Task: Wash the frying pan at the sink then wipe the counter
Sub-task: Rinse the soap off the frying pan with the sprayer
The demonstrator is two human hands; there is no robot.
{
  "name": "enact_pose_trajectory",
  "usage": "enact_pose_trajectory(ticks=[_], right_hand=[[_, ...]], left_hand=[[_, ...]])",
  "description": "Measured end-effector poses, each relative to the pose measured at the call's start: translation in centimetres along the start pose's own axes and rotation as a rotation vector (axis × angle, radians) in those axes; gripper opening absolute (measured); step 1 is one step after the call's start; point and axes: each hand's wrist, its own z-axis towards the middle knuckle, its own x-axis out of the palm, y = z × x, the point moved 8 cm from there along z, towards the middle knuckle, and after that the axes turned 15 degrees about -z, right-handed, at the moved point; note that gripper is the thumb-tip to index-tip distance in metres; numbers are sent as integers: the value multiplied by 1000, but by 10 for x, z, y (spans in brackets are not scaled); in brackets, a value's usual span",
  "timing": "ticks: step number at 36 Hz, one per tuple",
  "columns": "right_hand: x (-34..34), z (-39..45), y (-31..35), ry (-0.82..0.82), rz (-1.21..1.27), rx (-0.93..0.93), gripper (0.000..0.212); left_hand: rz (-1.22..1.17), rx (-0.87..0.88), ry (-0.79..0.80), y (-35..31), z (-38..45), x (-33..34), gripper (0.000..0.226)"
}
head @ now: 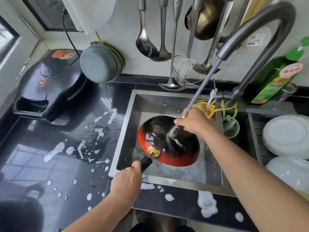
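The washing step is in hand, at the rinsing stage by the look of it. The frying pan [168, 141] sits tilted inside the sink [127, 124], its red underside facing the person and its dark inside turned towards the back wall. The left hand [127, 180] is wrapped around the pan's black handle [146, 162] at the sink's near edge. The right hand [192, 121] is clamped on the pull-out spray head [174, 132], whose hose [203, 87] runs up to the tap [260, 41], and water strikes the pan's inside. Suds lie on the sink floor. The next move likely calls for turning the pan to rinse the remaining surfaces. Foam [54, 152] is spattered on the black desk [33, 164] left of and in front of the sink, so wiping is not yet done.
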Motion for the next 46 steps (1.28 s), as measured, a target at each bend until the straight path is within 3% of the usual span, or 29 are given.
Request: enact_pose_trajectory(ticks=[5, 11, 18, 25, 31, 35, 40, 46], right_hand=[[-1, 18, 49, -112, 175, -33, 28], [-22, 49, 36, -241, 147, 88, 35], [-44, 43, -8, -324, 11, 124, 34], [-50, 16, -48, -231, -265, 109, 32], [-61, -2, -68, -223, -312, 116, 28], [-71, 0, -74, -263, -318, 134, 33], [-73, 11, -72, -270, -278, 109, 35], [-52, 23, -68, -216, -79, 94, 25]], left_hand=[[9, -14, -3, -1, -1, -1, 45], [15, -35, 3, -2, 0, -1, 51], [-1, -55, 36, 0, -2, -1, 50], [-218, -39, 10, 7, 4, -10, 36], [-469, -86, 24, 24, 14, -32, 24], [-871, -198, 207, 30, 3, -22, 27], [-1403, -332, 466, 19, -31, -10, 15], [-1879, -526, 643, 3, -49, 10, 19]])
